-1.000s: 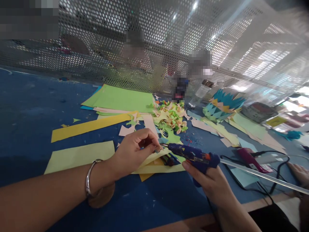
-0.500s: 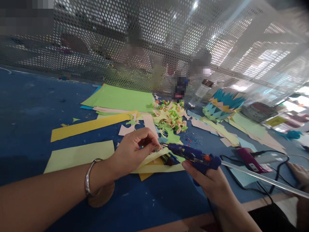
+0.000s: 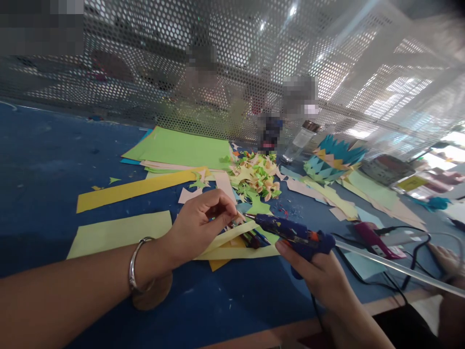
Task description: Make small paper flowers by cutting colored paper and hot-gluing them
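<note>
Grasping the handle of a blue hot-glue gun [image 3: 290, 230] in the right hand [image 3: 321, 281], nozzle pointed at the fingertips of the left hand [image 3: 203, 225]. Pinching a small paper piece [image 3: 239, 217] between left thumb and fingers, just at the nozzle; too small to tell whether touching it. Out of the gun's back, a long translucent glue stick [image 3: 392, 267]; on the gun's side, small markings, too blurred to read.

Beyond the hands, near the perforated metal panel [image 3: 232, 72], a clear capped bottle [image 3: 300, 141] with a pale label, lettering illegible, contents impossible to make out. Just right of the bottle, a bowl-shaped paper crown [image 3: 332, 159] in teal, yellow and green, jagged at the rim, inside hidden. Farther right, what looks like a grey tub [image 3: 383, 168], contents out of sight, with a yellow tag [image 3: 411, 182] near it.

Left of the bottle, a heap of curled paper pieces [image 3: 263, 177] in green, peach and yellow. Below the nozzle, pale yellow strips [image 3: 232, 253] around a few pens [image 3: 254, 239]. At far right, a co-worker's hand [image 3: 445, 257] near a magenta corded device [image 3: 378, 239].
</note>
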A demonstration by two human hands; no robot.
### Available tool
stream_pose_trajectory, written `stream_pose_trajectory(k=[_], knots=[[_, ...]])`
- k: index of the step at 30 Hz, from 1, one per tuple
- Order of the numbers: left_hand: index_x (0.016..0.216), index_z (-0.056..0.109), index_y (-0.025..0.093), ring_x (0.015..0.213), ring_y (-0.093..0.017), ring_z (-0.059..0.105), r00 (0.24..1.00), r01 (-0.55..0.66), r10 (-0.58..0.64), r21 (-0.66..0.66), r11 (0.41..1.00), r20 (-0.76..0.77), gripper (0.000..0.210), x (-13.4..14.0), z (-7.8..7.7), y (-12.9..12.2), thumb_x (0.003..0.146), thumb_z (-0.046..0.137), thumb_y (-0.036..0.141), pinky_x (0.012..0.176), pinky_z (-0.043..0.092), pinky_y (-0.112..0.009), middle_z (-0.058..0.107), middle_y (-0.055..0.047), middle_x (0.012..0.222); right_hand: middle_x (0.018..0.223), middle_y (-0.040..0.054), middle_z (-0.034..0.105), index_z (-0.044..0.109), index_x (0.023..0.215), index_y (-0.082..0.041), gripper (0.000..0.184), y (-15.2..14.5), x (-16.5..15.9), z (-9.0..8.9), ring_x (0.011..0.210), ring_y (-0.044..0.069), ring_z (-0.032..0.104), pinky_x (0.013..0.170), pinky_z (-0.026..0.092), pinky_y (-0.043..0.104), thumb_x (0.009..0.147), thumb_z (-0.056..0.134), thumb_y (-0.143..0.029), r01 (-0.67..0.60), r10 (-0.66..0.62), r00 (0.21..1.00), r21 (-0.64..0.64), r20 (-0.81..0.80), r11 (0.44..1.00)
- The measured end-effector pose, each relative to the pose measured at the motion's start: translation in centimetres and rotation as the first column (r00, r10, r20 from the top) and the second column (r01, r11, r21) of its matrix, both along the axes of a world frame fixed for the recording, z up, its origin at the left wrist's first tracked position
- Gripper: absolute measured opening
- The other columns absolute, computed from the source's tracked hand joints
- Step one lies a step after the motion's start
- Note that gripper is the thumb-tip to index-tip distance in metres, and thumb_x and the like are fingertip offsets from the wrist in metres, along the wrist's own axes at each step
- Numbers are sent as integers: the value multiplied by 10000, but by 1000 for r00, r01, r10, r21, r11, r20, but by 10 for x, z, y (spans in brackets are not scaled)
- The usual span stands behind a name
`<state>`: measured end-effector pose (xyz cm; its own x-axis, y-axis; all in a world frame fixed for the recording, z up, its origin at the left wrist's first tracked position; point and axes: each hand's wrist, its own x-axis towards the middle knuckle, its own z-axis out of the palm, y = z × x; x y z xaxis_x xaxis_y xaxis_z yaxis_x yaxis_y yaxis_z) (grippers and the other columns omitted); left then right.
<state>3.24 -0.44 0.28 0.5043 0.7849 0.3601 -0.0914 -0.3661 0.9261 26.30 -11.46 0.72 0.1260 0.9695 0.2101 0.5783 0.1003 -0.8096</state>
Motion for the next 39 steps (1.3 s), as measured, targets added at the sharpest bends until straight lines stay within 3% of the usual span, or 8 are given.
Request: stream_pose_trajectory(k=[7, 11, 14, 19, 25, 28, 33, 39], knots=[[857, 571, 207, 700, -89, 630, 998, -38, 40, -44, 998, 53, 110, 3, 4, 1, 912, 662, 234, 684, 545, -228, 622, 30, 784, 561, -9, 532, 653, 688, -183, 378, -4, 16, 0, 526, 131, 464, 473, 353, 260, 815, 730, -531, 175, -183, 982, -146, -42, 974], [972, 547, 216, 699, -97, 644, 996, -23, 38, -174, 984, 81, 168, 3, 1, 6, 885, 690, 228, 682, 569, -242, 600, 42, 771, 529, -10, 473, 508, 558, -193, 531, 10, 55, 5, 502, 113, 422, 475, 320, 259, 834, 668, -618, 54, -78, 994, -290, -73, 955], [1032, 571, 203, 732, -120, 665, 998, -36, 46, -243, 969, 38, 217, 3, -2, 10, 868, 705, 252, 713, 591, -279, 601, 27, 791, 477, -10, 463, 491, 499, -187, 593, 26, 88, 7, 447, 97, 404, 467, 304, 260, 830, 656, -650, 52, -77, 997, -498, -30, 866], [1018, 595, 171, 742, -116, 670, 998, -6, 25, -353, 936, 49, 223, 5, -3, 10, 852, 721, 249, 731, 590, -288, 634, 12, 824, 502, 2, 537, 587, 603, -171, 512, 42, 123, -1, 481, 112, 457, 511, 367, 266, 808, 685, -630, 64, -122, 989, -527, -78, 847], [946, 595, 173, 745, -124, 680, 998, 13, 12, -397, 918, 59, 192, 5, -1, 8, 837, 739, 238, 737, 579, -304, 667, 2, 831, 519, 34, 582, 583, 603, -176, 522, 47, 128, -8, 483, 147, 520, 503, 412, 293, 741, 722, -660, 231, -257, 966, -510, 21, 829], [937, 586, 175, 770, -145, 693, 999, 34, -20, -395, 918, 39, 194, 4, -1, 7, 846, 736, 259, 758, 577, -322, 705, -25, 839, 476, 1, 493, 573, 570, -194, 536, 47, 130, -3, 476, 153, 475, 483, 378, 297, 745, 688, -688, 340, -235, 934, -462, 270, 819], [899, 580, 171, 754, -140, 688, 997, 67, -47, -382, 922, 63, 214, 5, -3, 4, 837, 748, 287, 735, 564, -306, 700, -22, 809, 700, 69, 650, 681, 740, -210, 472, 35, 104, 14, 600, 212, 572, 507, 328, 312, 837, 599, -664, 433, -290, 633, -18, 718, 901], [885, 587, 179, 742, -129, 675, 998, 49, -37, -352, 935, 41, 190, 7, -4, 4, 826, 744, 269, 722, 553, -293, 672, 4, 803, 822, 42, 663, 689, 952, -202, 295, 37, 10, 30, 682, 151, 606, 639, 469, 279, 936, 600, -483, -137, 74, 850, 84, 521, 987]])
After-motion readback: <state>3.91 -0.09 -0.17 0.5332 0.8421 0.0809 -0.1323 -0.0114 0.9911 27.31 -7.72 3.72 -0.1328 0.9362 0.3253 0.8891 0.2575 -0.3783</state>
